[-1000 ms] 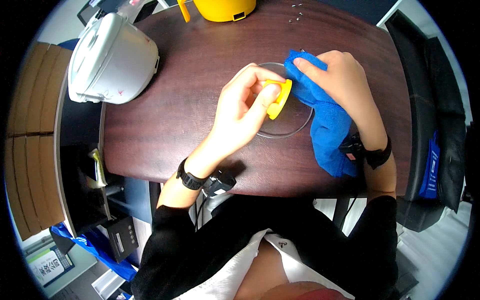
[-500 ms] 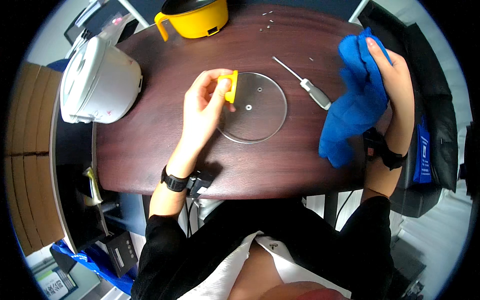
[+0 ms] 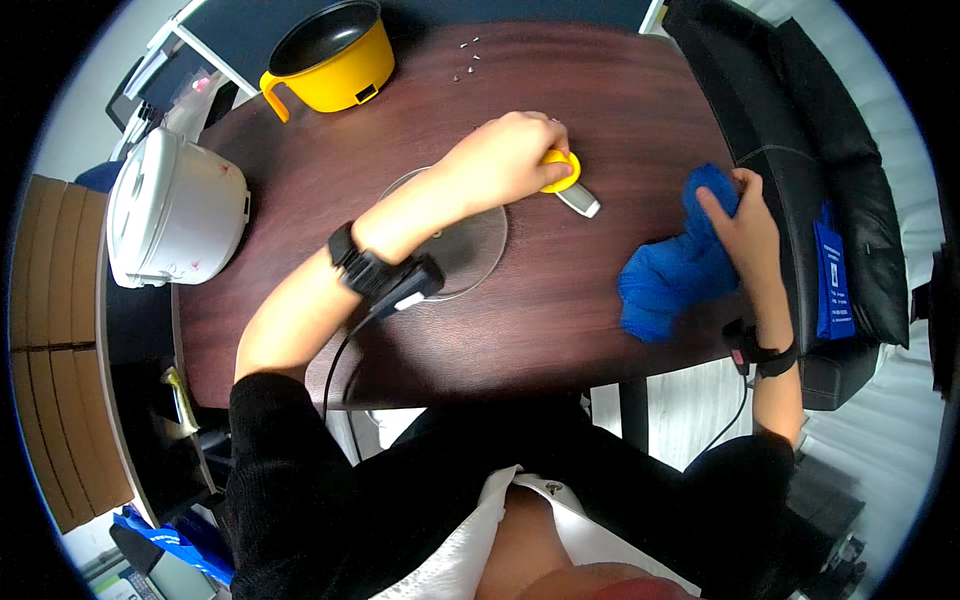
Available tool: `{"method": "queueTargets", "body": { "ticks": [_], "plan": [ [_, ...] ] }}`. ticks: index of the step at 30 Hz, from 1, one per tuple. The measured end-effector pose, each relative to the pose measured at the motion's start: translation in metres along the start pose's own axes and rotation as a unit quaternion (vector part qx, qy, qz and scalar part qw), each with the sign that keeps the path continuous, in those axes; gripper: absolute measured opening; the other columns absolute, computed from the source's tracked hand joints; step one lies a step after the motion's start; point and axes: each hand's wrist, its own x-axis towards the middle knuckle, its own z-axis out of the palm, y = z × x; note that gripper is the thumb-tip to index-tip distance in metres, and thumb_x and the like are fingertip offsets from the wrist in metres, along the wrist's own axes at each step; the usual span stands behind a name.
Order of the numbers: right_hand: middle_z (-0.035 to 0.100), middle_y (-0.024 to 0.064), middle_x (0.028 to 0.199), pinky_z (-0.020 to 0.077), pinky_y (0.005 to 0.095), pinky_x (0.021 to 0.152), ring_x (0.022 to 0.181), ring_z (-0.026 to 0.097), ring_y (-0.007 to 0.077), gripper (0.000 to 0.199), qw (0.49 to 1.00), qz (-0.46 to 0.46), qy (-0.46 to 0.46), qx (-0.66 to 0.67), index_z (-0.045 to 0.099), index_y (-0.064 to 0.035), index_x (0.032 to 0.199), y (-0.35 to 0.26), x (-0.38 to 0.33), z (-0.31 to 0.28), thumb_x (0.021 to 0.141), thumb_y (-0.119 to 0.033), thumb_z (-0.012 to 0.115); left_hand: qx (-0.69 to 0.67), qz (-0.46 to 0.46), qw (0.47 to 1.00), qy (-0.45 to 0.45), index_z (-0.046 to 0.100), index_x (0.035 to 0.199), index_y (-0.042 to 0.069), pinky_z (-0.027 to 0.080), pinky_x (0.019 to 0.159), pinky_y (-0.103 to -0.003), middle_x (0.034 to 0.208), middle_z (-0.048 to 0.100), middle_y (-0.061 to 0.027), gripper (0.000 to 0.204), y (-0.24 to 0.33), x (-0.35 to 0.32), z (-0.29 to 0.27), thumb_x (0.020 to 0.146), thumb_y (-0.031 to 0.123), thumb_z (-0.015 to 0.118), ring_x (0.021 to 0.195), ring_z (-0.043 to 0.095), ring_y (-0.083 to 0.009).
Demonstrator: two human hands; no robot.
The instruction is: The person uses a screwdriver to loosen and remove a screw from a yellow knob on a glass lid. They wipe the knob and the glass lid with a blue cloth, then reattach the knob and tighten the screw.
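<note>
My left hand (image 3: pixel 505 160) reaches across the glass lid (image 3: pixel 480 258) and is closed on a round yellow knob (image 3: pixel 567 172). The knob is just above the grey-and-white screwdriver (image 3: pixel 578 201), whose shaft is hidden behind the hand and knob. Whether the knob touches the screwdriver, I cannot tell. The lid lies flat on the table, partly covered by my forearm. At the right, my right hand (image 3: pixel 750 235) grips a crumpled blue cloth (image 3: pixel 672 282), its lower part draping to the tabletop.
A yellow pot (image 3: pixel 345 82) with a side handle stands at the far left, black inside. Nearer is a white rice cooker (image 3: pixel 195 210). Several tiny pieces (image 3: pixel 470 60) lie at the table's far side. A black sofa (image 3: pixel 800 110) borders the right edge; cardboard boxes (image 3: pixel 65 350) are stacked at left.
My left hand has carried the yellow knob right, from beside the lid to over the screwdriver. My right hand and the cloth have come lower and nearer. The whole view has shifted too.
</note>
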Motion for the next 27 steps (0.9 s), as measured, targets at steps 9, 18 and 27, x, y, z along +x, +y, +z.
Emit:
{"method": "queueTargets", "body": {
  "ticks": [9,18,27],
  "plan": [
    [0.056,0.0283,0.123,0.0464,0.0429,0.095,0.114,0.058,0.0408,0.063,0.984,-0.07,-0.087,0.136,0.044,0.0031,0.129,-0.015,-0.039,-0.036,0.078,-0.02,0.074,0.012,-0.027,0.998,-0.059,0.065,0.095,0.001,0.053,0.079,-0.042,0.092,0.068,-0.0193,0.031,-0.016,0.074,0.053,0.081,0.028,0.071,0.091,0.066,-0.0357],
    [0.053,0.0247,0.129,0.0446,0.0418,0.095,0.114,0.057,0.038,0.059,0.982,-0.052,-0.014,0.18,0.041,0.0006,0.133,0.031,-0.051,-0.021,0.086,-0.021,0.068,0.073,-0.075,0.994,-0.027,0.066,0.1,0.003,0.053,0.08,-0.041,0.094,0.069,-0.0169,0.026,-0.07,0.088,0.043,0.079,0.017,0.07,0.091,0.067,-0.0343],
    [0.061,0.0211,0.116,0.0452,0.0406,0.094,0.108,0.061,0.0353,0.053,0.958,0.083,-0.117,0.249,0.048,0.0017,0.127,0.025,-0.066,-0.036,0.085,-0.023,0.069,0.141,-0.062,0.985,-0.077,0.068,0.087,0.002,0.053,0.076,-0.04,0.082,0.068,-0.0171,0.015,-0.093,0.091,0.054,0.078,0.014,0.069,0.082,0.068,-0.033]
  ]
}}
